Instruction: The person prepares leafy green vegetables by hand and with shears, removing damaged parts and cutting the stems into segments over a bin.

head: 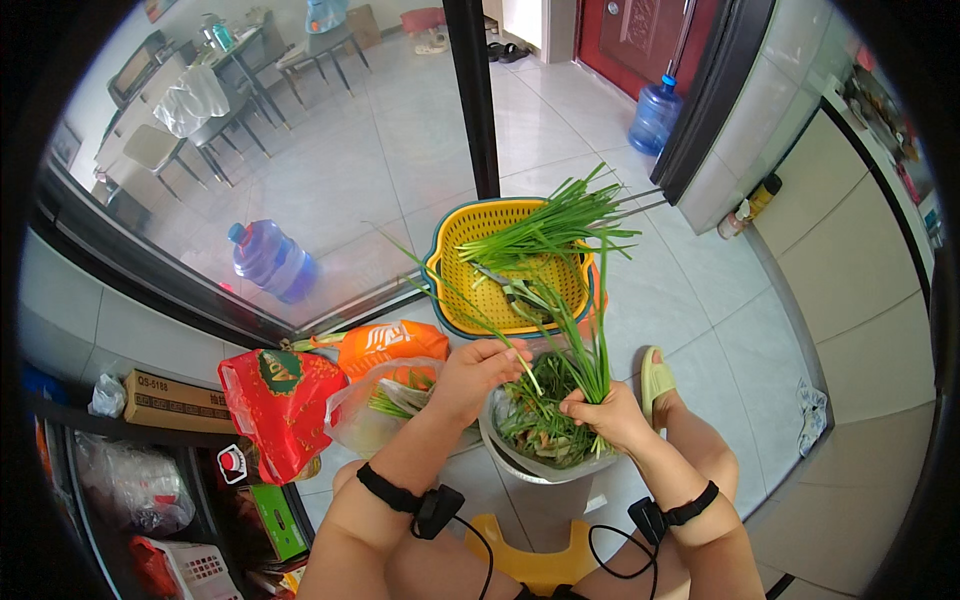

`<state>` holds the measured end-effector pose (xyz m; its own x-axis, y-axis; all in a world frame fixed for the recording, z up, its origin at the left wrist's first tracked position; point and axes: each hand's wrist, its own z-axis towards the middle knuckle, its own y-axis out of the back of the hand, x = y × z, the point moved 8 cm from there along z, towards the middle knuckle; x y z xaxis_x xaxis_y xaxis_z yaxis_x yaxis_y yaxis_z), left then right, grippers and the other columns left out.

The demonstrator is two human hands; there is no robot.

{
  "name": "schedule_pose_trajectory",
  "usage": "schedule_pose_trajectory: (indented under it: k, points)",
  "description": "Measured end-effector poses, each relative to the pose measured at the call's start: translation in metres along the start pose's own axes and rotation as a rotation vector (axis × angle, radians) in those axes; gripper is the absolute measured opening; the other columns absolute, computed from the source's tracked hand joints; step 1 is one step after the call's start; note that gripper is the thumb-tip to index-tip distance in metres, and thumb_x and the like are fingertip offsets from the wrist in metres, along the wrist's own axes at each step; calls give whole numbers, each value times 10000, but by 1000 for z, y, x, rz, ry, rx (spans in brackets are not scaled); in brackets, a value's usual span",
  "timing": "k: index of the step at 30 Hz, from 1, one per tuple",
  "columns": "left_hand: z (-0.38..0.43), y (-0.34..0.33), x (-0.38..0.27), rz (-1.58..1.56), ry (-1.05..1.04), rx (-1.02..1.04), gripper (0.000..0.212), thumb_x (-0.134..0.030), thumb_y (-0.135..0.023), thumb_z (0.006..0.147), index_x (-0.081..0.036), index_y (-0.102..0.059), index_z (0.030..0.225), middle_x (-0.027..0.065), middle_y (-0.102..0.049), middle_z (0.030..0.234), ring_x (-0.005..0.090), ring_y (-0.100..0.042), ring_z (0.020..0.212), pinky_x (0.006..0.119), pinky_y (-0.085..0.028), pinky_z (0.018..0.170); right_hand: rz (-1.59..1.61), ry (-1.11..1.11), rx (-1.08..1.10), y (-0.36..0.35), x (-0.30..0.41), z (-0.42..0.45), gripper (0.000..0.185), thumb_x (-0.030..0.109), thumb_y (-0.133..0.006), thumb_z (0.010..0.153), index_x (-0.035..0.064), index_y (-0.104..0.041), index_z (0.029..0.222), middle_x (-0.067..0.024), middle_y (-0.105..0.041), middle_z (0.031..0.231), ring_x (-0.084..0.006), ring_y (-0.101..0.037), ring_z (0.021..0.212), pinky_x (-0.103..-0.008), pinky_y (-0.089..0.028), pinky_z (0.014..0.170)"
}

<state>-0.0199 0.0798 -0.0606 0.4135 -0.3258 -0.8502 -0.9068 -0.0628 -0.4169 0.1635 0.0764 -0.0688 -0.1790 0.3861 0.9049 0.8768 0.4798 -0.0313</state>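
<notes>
My left hand (484, 375) pinches a thin chive stalk (466, 301) by its pale lower end. In my right hand (611, 420) is an upright bunch of garlic chives (594, 360), gripped near its base. Both hands hover over a bin (514, 463) lined with a plastic bag, which holds green trimmings and some brownish leaves (551, 442). Just beyond stands a yellow colander (469, 300) set in a dark blue basin. A pile of chives (551, 225) lies across its far right side. Scissors (491, 274) rest inside, their handles partly covered by greens.
Left of the bin are a clear plastic bag (352, 409) with chives, a red bag (281, 420) and an orange bag (394, 346). A glass door frame (474, 97) rises behind the colander. A yellow stool (529, 551) shows between my legs. Cabinets (840, 277) line the right.
</notes>
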Motion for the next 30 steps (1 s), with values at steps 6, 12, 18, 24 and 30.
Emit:
schedule_pose_trajectory:
  k: [6, 12, 18, 24, 30]
  points:
    - [-2, -16, 4, 32, 41, 69, 231, -136, -546, 878, 34, -581, 1031, 77, -619, 976, 142, -582, 864, 283, -461, 803, 48, 29, -6, -13, 28, -3, 105, 125, -640, 767, 43, -659, 830, 6, -571, 633, -42, -459, 510, -184, -321, 440]
    - [0, -34, 9, 54, 46, 182, 214, -110, -532, 880, 32, -580, 1032, 82, -617, 958, 158, -581, 892, 292, -455, 814, 54, 42, -4, -14, 34, 0, 84, 70, -583, 780, 0, -628, 787, 5, -582, 676, -64, -505, 604, -216, -395, 558]
    - [0, -37, 6, 129, 32, 199, 219, -109, -524, 883, 19, -584, 1051, 61, -611, 970, 139, -569, 914, 274, -440, 817, 75, 18, -9, -13, 31, 2, 84, 62, -578, 775, 11, -605, 714, 6, -565, 641, -64, -493, 578, -217, -385, 544]
    - [-2, -38, 6, 95, 45, 192, 229, -109, -524, 883, 21, -581, 1063, 65, -611, 960, 143, -570, 910, 279, -443, 819, 85, 55, 36, -16, 35, 1, 92, 68, -558, 776, 10, -602, 719, -1, -565, 641, -73, -494, 572, -217, -390, 536]
    - [0, -25, 3, 64, 27, 69, 207, -103, -534, 880, 26, -586, 1033, 73, -615, 931, 145, -581, 872, 282, -462, 793, 141, -59, 0, -16, 27, 2, 101, 124, -586, 799, 30, -617, 820, 6, -562, 667, -51, -469, 551, -194, -349, 473]
